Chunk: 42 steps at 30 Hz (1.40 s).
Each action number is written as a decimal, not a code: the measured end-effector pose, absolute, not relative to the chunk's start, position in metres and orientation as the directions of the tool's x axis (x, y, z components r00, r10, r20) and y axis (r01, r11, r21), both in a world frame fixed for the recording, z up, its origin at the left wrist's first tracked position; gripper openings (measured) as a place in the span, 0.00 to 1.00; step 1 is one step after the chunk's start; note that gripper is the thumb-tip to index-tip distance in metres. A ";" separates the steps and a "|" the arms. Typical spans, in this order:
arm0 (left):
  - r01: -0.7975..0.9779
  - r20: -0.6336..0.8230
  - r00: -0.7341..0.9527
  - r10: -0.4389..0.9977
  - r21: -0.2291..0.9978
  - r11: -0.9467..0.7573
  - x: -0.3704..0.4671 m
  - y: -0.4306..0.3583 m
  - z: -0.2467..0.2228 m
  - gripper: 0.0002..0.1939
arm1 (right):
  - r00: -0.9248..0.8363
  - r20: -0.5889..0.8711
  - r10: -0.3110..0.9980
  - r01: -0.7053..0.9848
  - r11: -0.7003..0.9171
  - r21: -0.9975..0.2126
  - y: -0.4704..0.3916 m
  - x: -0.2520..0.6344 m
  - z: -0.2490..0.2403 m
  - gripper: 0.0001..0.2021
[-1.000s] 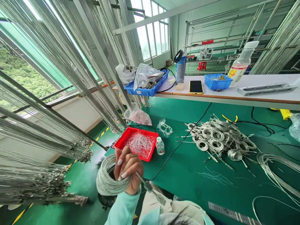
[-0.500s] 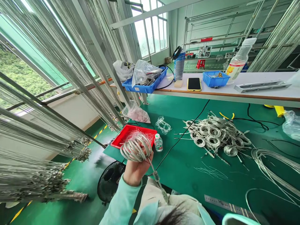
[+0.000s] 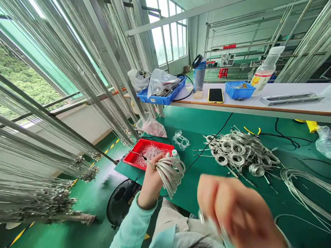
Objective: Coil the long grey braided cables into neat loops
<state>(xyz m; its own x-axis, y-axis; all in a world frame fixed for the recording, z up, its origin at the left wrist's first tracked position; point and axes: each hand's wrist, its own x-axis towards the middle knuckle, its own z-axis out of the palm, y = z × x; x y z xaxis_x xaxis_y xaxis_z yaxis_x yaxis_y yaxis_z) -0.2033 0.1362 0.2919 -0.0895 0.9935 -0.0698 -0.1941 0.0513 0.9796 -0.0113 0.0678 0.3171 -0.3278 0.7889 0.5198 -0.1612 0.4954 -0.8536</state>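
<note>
My left hand (image 3: pixel 152 181) is closed round a coil of silvery cable (image 3: pixel 172 174), held in front of me over the table's near edge. One cable end points up and left from the fist, with a dark piece on it. Close to the camera at the lower right, my right hand (image 3: pixel 232 206) is curled and blurred by motion. A small shiny piece shows just below its fingers; what it belongs to cannot be made out. Behind the left hand, the red tray (image 3: pixel 126 159) holds thin pale strands, and a small bottle (image 3: pixel 174 153) is partly covered by the coil.
A pile of coiled cables (image 3: pixel 238 150) lies on the green table (image 3: pixel 201 124), with looser cable (image 3: pixel 302 186) at right. Above runs a white shelf (image 3: pixel 186 98) with a blue bin (image 3: pixel 165 98), phone (image 3: pixel 215 95) and bottle (image 3: pixel 265 74). A black fan (image 3: pixel 121 203) stands below left.
My left hand has turned, swinging the coil to the right side of the fist; the cable end hanging below it now points up left. My right hand has come into view at lower right.
</note>
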 end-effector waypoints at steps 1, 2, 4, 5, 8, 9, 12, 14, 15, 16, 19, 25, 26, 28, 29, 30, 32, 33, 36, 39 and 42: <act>-0.124 -0.033 -0.079 0.996 0.992 0.023 -0.203 0.137 0.292 0.14 | -0.318 0.507 0.801 -0.165 0.480 -0.862 0.079 -0.014 0.319 0.07; -0.047 0.004 -0.057 0.998 0.999 -0.006 -0.203 0.138 0.291 0.14 | -0.298 0.502 0.812 -0.135 0.484 -0.864 0.091 -0.017 0.320 0.05; 0.087 0.052 0.017 0.998 0.995 -0.053 -0.204 0.141 0.289 0.10 | -0.281 0.499 0.820 -0.007 0.518 -0.855 0.111 -0.022 0.319 0.06; 0.145 0.060 0.066 0.996 0.987 -0.069 -0.204 0.142 0.287 0.06 | -0.285 0.498 0.819 0.072 0.536 -0.841 0.120 -0.026 0.317 0.08; 0.284 0.061 0.214 0.975 0.951 -0.121 -0.201 0.146 0.279 0.03 | -0.332 0.458 0.825 0.256 0.546 -0.798 0.139 -0.038 0.309 0.11; 0.309 0.059 0.242 0.968 0.941 -0.135 -0.200 0.147 0.277 0.04 | -0.347 0.445 0.826 0.288 0.545 -0.787 0.144 -0.043 0.306 0.09; 0.325 0.057 0.257 0.965 0.935 -0.142 -0.196 0.149 0.273 0.03 | -0.385 0.431 0.816 0.284 0.549 -0.786 0.157 -0.053 0.299 0.06; 0.328 0.012 0.278 0.961 0.939 -0.107 -0.196 0.149 0.273 0.03 | -0.380 0.456 0.805 0.210 0.556 -0.805 0.165 -0.056 0.299 0.09; 0.329 -0.027 0.300 0.954 0.941 -0.077 -0.197 0.149 0.274 0.03 | -0.367 0.473 0.801 0.170 0.558 -0.812 0.169 -0.057 0.299 0.10; 0.331 -0.070 0.323 0.944 0.943 -0.043 -0.198 0.149 0.275 0.03 | -0.352 0.490 0.797 0.138 0.562 -0.816 0.172 -0.058 0.301 0.11; 0.341 -0.177 0.372 0.911 0.939 0.043 -0.201 0.148 0.276 0.05 | -0.315 0.519 0.794 0.095 0.571 -0.816 0.180 -0.058 0.307 0.16; 0.320 -0.236 0.339 0.911 0.939 0.124 -0.196 0.143 0.268 0.10 | -0.228 0.516 0.826 0.074 0.543 -0.836 0.195 -0.056 0.317 0.18; 0.310 -0.239 0.320 0.917 0.941 0.137 -0.194 0.143 0.266 0.10 | -0.251 0.497 0.831 0.061 0.526 -0.849 0.197 -0.054 0.316 0.18; 0.284 -0.244 0.265 0.933 0.944 0.166 -0.193 0.144 0.262 0.08 | -0.336 0.424 0.841 0.050 0.465 -0.884 0.197 -0.051 0.311 0.16; 0.268 -0.243 0.230 0.942 0.947 0.179 -0.194 0.146 0.261 0.07 | -0.365 0.381 0.850 0.063 0.430 -0.900 0.195 -0.049 0.308 0.16; 0.250 -0.237 0.191 0.953 0.950 0.186 -0.195 0.148 0.261 0.08 | -0.368 0.343 0.864 0.089 0.400 -0.912 0.192 -0.047 0.304 0.16; 0.215 -0.209 0.119 0.971 0.960 0.180 -0.198 0.152 0.261 0.10 | -0.306 0.302 0.903 0.157 0.360 -0.919 0.184 -0.042 0.296 0.15; 0.202 -0.189 0.095 0.977 0.965 0.167 -0.200 0.155 0.262 0.10 | -0.262 0.297 0.918 0.183 0.350 -0.919 0.178 -0.040 0.292 0.13; 0.181 -0.123 0.065 0.990 0.977 0.110 -0.204 0.162 0.265 0.06 | -0.192 0.314 0.930 0.213 0.352 -0.912 0.161 -0.036 0.288 0.08; 0.185 -0.082 0.073 0.994 0.980 0.068 -0.207 0.166 0.267 0.04 | -0.190 0.367 0.911 0.232 0.404 -0.885 0.146 -0.037 0.289 0.06; 0.200 -0.072 0.077 0.994 0.978 0.055 -0.207 0.168 0.266 0.05 | -0.210 0.385 0.899 0.268 0.432 -0.861 0.135 -0.038 0.290 0.05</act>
<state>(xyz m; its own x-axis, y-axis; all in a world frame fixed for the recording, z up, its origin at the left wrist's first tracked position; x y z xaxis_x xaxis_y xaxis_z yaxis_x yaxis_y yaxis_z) -0.2072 0.1684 0.2662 0.0768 0.9945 -0.0715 0.2002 0.0549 0.9782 -0.0380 0.1352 0.2903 -0.2097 0.8986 0.3855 0.2684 0.4320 -0.8610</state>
